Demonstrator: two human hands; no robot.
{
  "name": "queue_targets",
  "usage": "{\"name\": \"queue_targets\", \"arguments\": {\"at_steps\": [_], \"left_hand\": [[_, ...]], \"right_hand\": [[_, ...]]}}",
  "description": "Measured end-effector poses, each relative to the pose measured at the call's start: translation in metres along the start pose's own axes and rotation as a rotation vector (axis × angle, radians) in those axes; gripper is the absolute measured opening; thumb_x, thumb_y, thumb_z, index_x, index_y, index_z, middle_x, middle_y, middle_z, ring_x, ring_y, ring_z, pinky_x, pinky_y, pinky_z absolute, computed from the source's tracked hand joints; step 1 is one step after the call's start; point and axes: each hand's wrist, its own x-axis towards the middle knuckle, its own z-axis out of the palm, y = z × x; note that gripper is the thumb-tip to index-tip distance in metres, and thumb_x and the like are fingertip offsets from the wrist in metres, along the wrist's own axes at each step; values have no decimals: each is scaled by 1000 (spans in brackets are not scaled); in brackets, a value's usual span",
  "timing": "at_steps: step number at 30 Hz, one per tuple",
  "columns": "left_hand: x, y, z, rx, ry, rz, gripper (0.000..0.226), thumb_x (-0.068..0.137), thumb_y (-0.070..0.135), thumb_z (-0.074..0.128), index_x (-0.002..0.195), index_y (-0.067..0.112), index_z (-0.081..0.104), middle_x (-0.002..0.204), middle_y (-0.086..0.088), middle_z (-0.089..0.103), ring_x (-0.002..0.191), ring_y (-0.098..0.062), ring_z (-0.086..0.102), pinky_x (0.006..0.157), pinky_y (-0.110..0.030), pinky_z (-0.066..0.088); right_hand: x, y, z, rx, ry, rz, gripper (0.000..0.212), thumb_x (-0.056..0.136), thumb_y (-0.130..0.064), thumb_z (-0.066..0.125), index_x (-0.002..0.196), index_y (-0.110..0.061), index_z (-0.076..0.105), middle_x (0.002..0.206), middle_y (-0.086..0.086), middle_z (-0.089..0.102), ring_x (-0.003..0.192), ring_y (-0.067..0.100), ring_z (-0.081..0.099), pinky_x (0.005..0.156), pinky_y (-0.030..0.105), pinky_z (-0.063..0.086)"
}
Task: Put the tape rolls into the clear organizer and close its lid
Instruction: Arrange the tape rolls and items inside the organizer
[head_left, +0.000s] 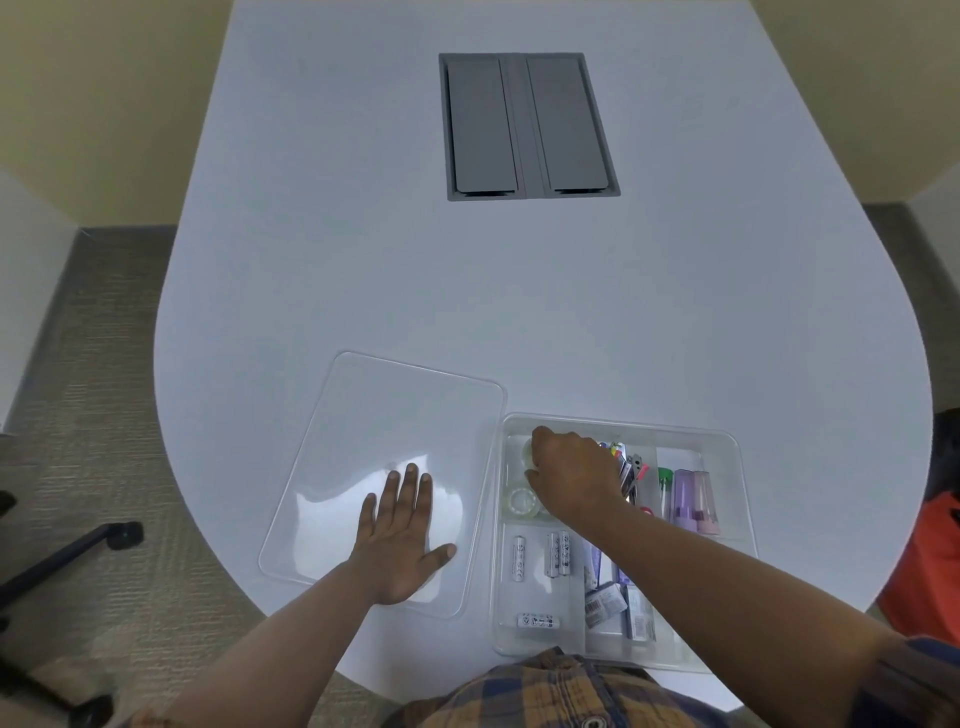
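Right hand: inside the organizer, over its far-left compartment, fingers curled down at a tape roll; whether they grip it cannot be told, as the hand hides most of that roll.
Left hand: palm down, fingers spread flat on the lid, holding nothing.

Organizer: clear, open-topped, divided tray at the near right of the table, just beside the lid.
- Far-left compartment: two clear tape rolls, one under the right fingertips, the second lying flat just nearer the person.
- Near-left compartments: batteries, three lying lengthwise and one crosswise in the nearest section.
- Middle compartments: small packets with barcodes near; far section holds coloured items largely hidden by the hand, kind unclear.
- Right compartment: purple and pink cased items and a green-capped one.

Lid: clear, rounded rectangle, lying flat on the table left of the organizer, angled, its right edge close to the tray's left wall.

Table: white, with a grey double-flap panel set in its far middle.
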Motion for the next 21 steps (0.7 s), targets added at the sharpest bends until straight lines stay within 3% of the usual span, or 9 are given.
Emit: {"name": "queue_targets", "arguments": {"at_steps": [5,9,11,13,17,21], "left_hand": [[-1,0,-2,4,-12,-4,92,90,68,22,132,17,-42,143,1,-50,130,-21,-48,110,-45,-24],[-1,0,-1,5,-8,-5,92,90,68,21,133,17,-41,144,0,-49,131,-21,-47,110,-45,-24],[0,0,-1,6,-2,-4,91,90,69,20,133,18,-42,144,0,-49,130,-20,-48,110,-45,-24],[0,0,-1,7,-3,0,91,90,69,20,131,18,-43,143,1,-50,129,-20,-49,109,-44,-25],[-1,0,-1,10,-3,4,91,90,68,21,130,17,-44,141,1,-51,128,-20,-50,109,-45,-24],[0,0,0,9,1,6,91,90,68,20,130,18,-45,140,1,-52,127,-20,-51,110,-45,-24]], "right_hand": [[5,-10,-7,-109,-78,-14,33,72,0,61,101,-12,51,86,6,64,79,29,63,57,31,35],[8,-15,-8,-79,-69,-54,39,68,6,56,100,-14,48,79,5,60,71,29,57,57,32,36],[11,-14,-7,-56,-47,-74,36,69,7,54,97,-15,46,65,1,46,64,29,47,56,32,36],[12,-11,-5,-56,-31,-93,31,71,5,54,94,-14,46,60,-1,36,61,28,44,55,32,36],[12,-8,-3,5,-17,-92,21,81,-11,62,97,-15,49,77,6,60,70,32,59,58,32,37],[14,-6,-5,148,-25,-39,27,81,-33,68,97,-19,52,88,8,66,82,32,63,65,33,42]]}}
